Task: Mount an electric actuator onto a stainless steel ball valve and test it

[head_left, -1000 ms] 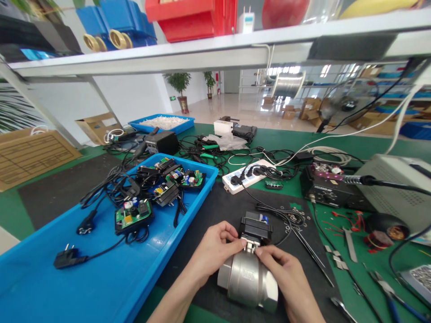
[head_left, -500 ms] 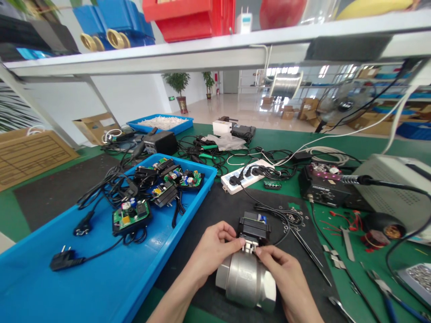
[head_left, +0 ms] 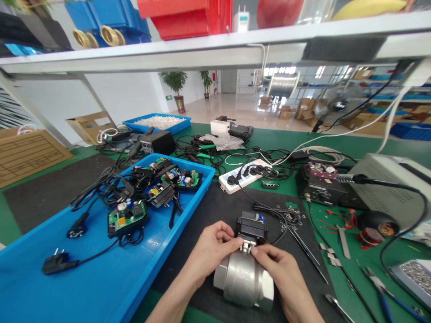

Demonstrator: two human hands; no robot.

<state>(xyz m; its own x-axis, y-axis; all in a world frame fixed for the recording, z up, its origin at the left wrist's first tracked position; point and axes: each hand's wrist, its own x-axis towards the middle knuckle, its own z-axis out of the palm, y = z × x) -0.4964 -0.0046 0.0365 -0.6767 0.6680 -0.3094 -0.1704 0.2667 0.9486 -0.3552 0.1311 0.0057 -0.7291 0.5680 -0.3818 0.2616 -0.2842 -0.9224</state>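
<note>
A steel ball valve (head_left: 243, 278) lies on the black mat (head_left: 188, 251), with a black actuator housing (head_left: 252, 226) mounted above its neck. At the left of the silvery neck (head_left: 247, 246), the thumb of my left hand (head_left: 215, 246) presses in, its fingers curled beside the housing. Opposite it, my right hand (head_left: 278, 264) has thumb and fingertips pinched close against the neck's right side; whatever small part lies between them is hidden. A black cable (head_left: 281, 233) runs from behind the housing to a white power strip (head_left: 244, 177).
To the left is a blue tray (head_left: 178, 237) with several circuit-board units (head_left: 128, 215) and plugs. Tweezers (head_left: 308, 251), pliers (head_left: 377, 282), a wrench (head_left: 338, 307) and a soldering station (head_left: 319, 190) sit at the right. A shelf (head_left: 202, 58) crosses overhead.
The whole view has shifted slightly, so everything appears a little further left. Both hands keep their place at the valve's neck, with hardly any visible finger movement.
</note>
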